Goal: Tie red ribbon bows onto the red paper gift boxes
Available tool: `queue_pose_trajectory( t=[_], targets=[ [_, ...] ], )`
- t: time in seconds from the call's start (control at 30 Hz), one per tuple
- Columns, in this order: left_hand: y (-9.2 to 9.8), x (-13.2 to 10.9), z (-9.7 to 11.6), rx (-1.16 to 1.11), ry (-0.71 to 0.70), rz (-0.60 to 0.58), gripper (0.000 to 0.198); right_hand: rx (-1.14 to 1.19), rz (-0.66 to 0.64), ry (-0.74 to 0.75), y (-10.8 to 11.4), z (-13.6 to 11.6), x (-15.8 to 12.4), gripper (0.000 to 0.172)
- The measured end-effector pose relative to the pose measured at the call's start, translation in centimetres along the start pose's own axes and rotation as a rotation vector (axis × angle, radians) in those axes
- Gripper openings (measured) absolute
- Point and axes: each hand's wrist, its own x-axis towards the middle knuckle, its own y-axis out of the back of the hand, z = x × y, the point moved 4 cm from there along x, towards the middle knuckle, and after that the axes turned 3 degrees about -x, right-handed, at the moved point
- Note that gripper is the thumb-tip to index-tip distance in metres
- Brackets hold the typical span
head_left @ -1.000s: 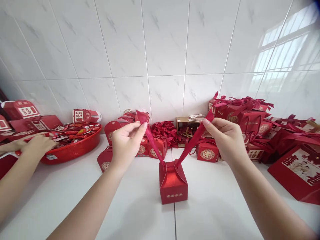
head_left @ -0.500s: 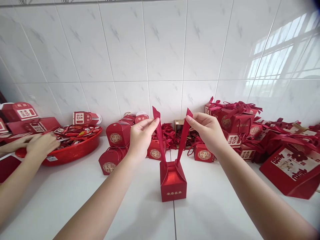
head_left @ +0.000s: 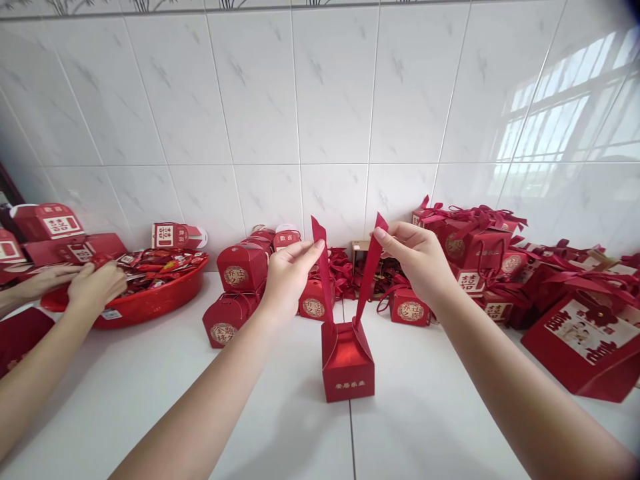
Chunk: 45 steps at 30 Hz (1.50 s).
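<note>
In front of me a small red gift box (head_left: pixel 349 379) with gold lettering stands upright on the white table, its top folded partway in. A dark red ribbon (head_left: pixel 369 277) runs through the top, and its two ends rise in a V. My left hand (head_left: pixel 291 270) pinches the left end between thumb and fingers, near the tip. The other end is pinched the same way by my right hand (head_left: pixel 413 250). Both hands are above the box and do not touch its walls.
Another person's hands (head_left: pixel 97 288) reach over a red basin (head_left: pixel 155 298) of wrapped packets at the left. Stacked red boxes (head_left: pixel 243 267) stand behind my left arm. Ribboned boxes (head_left: pixel 475 243) pile up along the tiled wall, with a larger red box (head_left: pixel 583 347) at the right.
My hands keep hold of both ribbon ends, nearly unmoved. The view has shifted slightly. At the left, the other person's hands have moved a little over the basin.
</note>
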Motion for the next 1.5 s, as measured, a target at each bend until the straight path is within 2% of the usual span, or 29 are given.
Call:
queue_pose_trajectory(
  t=[0.2,0.43,0.57,0.8,1.17,1.23,1.4,1.5],
  targets=[
    [-0.6,0.1,1.7,-0.106,-0.023,-0.045,0.026,0.024,-0.011,-0.001,0.1,-0.5,-0.1,0.026],
    [-0.9,0.0,2.7,-0.109,-0.044,-0.073,0.022,0.070,-0.032,0.007,-0.6,-0.3,0.3,0.026],
    [0.0,-0.1,3.0,-0.102,-0.051,-0.071,0.021,0.077,-0.043,0.008,-1.1,-0.4,0.5,0.027],
    [2.4,-0.3,3.3,-0.067,-0.032,0.031,0.026,0.082,-0.047,0.029,-2.2,-0.4,0.6,0.028],
    [4.0,-0.6,2.8,-0.002,-0.058,0.026,0.030,0.119,-0.092,0.024,-3.8,0.0,0.6,0.027],
    [3.6,-1.0,2.9,0.037,-0.051,-0.016,0.027,0.163,-0.118,-0.009,-4.2,0.2,0.5,0.026],
    [1.7,-2.4,3.1,0.245,-0.029,-0.261,0.019,0.190,-0.248,-0.096,-6.0,0.6,0.1,0.024],
    [1.4,-2.6,2.9,0.305,-0.013,-0.313,0.018,0.107,-0.337,-0.045,-7.1,0.5,-0.3,0.020]
  ],
)
